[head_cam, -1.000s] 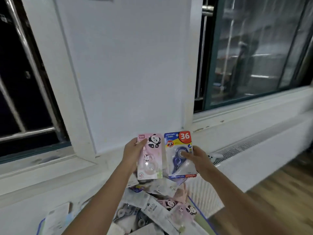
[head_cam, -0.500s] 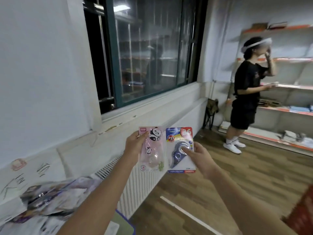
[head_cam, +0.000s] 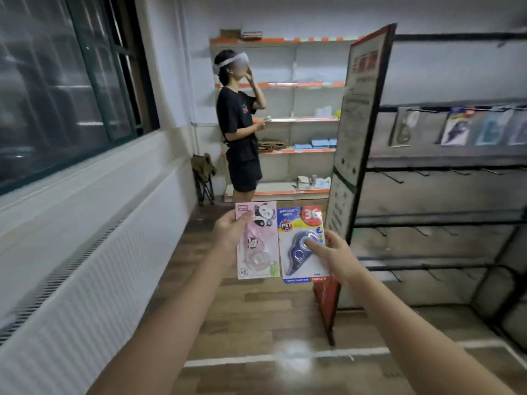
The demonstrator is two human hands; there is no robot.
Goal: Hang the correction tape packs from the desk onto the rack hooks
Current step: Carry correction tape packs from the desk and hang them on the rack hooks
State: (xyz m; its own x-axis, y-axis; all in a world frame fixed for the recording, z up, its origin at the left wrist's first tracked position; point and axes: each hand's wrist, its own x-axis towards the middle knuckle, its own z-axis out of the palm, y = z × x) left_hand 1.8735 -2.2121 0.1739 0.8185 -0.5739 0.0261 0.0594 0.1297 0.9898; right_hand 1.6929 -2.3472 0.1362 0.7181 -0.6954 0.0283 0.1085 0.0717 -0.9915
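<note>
Holding one pack upright in each hand, the left hand [head_cam: 229,233] is pinching the pink pack [head_cam: 256,240], the right hand [head_cam: 335,256] the blue pack [head_cam: 302,243], faces forward, ready for the rack hooks [head_cam: 393,176] at right.

A black wire rack [head_cam: 445,218] is standing on the right, its rails carrying rows of hooks [head_cam: 395,177]. Several packs [head_cam: 456,128] are hanging from the top rail, blurred; the lower hooks are showing nothing on them. A tall board [head_cam: 356,129] with a red frame is closing off the rack's near end. Rack and board are standing on the wooden floor [head_cam: 256,315], which is carrying a white line [head_cam: 233,360]
</note>
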